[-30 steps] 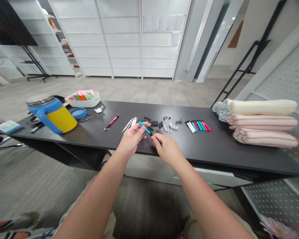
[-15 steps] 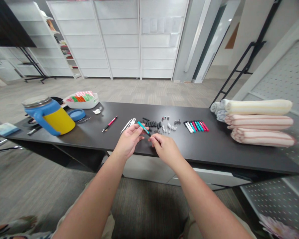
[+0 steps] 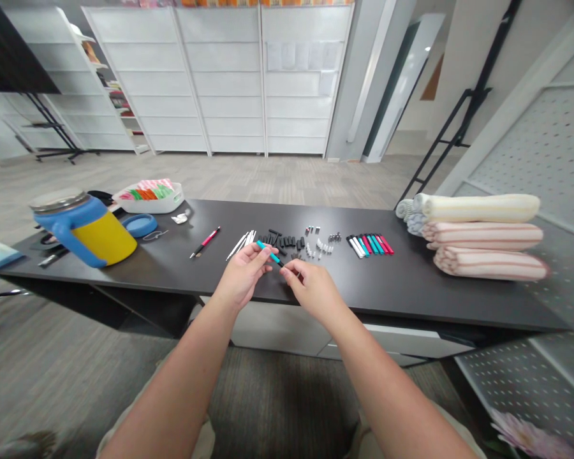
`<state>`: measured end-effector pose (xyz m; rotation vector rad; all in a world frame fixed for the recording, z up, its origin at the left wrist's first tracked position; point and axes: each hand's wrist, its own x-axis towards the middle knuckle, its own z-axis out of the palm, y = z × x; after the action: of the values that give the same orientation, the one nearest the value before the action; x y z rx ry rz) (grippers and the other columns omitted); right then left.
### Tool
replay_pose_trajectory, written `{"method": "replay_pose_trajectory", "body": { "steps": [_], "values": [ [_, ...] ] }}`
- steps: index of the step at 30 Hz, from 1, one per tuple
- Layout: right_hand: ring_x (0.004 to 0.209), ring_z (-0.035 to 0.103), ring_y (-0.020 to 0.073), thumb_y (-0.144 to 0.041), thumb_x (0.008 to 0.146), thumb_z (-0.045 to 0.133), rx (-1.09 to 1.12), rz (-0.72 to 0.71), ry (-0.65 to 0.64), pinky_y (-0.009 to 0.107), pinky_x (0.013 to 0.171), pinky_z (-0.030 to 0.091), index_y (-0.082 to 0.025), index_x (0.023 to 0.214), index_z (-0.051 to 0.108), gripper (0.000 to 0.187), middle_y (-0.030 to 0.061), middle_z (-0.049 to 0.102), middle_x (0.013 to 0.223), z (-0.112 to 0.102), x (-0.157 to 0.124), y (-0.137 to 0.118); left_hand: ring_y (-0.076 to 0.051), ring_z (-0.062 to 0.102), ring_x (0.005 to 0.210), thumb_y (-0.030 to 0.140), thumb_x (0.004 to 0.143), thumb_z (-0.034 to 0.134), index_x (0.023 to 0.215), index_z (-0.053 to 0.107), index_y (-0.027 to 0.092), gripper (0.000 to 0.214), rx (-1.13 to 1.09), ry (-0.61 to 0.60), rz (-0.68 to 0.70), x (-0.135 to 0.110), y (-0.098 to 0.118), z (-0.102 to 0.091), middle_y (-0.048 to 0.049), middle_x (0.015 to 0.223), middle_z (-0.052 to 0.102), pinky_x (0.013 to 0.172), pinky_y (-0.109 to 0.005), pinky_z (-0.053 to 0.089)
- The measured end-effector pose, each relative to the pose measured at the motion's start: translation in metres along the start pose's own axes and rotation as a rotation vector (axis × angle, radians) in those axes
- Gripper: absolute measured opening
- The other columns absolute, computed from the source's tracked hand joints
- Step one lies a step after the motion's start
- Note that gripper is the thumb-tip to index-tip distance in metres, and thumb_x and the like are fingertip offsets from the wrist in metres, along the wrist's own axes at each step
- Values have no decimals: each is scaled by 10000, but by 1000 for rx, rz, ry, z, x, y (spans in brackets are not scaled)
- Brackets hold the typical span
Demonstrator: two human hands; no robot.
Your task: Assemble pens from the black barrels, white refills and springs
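A shiny pink-and-black pen point(image 3: 205, 242) is lying left of the fingers, and thin white sticks point(image 3: 242, 244) are lying nearer, just behind them. The left hand point(image 3: 239, 275) is pinching a teal, tube-shaped pen with a black end point(image 3: 274, 257), and the right hand's point(image 3: 313, 280) fingers are gripping that end. Hardly anything is changing: both hands are still holding it, so the handling seems to be going on. Small black pieces point(image 3: 291, 242) are sitting behind the fingers. White, teal and pink tubes point(image 3: 370, 245) are lying off to their right.
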<state>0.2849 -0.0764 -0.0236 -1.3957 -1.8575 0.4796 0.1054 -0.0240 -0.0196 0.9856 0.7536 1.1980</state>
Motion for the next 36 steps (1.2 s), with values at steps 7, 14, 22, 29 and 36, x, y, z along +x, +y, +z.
{"method": "replay_pose_trajectory", "body": {
  "steps": [7,14,22,29,36],
  "values": [
    [735,657,157,-322,983,655,39,51,35,273,692,437,-227,905,718,138,-4,753,837,0,0,-2,-112,644,776,366,742,910,882,658,140,366,-6,59,6,3,-3,3,-64,921,749,747,-247,487],
    [758,653,164,-341,1045,537,19,13,35,282,705,432,-230,961,714,225,12,753,874,-1,-1,-3,-106,638,772,356,747,907,878,623,148,376,-11,74,16,0,0,5,-45,886,737,736,-237,481],
    [674,626,147,-359,976,644,88,72,77,277,669,452,-232,979,679,132,-1,749,873,3,0,0,-106,635,772,370,739,909,879,630,146,384,-4,68,20,0,1,6,-44,882,731,737,-237,481],
    [767,681,168,-309,1034,543,33,19,26,290,726,458,-237,992,715,190,10,771,876,1,1,1,-112,646,773,357,738,908,869,625,151,374,4,69,21,0,-1,5,-56,894,742,746,-246,486],
    [703,671,152,-347,964,666,95,103,42,277,674,470,-226,1025,692,138,7,772,891,3,1,1,-110,645,764,368,732,909,858,618,153,383,18,84,22,1,-2,5,-50,874,739,738,-242,484]
  ]
}}
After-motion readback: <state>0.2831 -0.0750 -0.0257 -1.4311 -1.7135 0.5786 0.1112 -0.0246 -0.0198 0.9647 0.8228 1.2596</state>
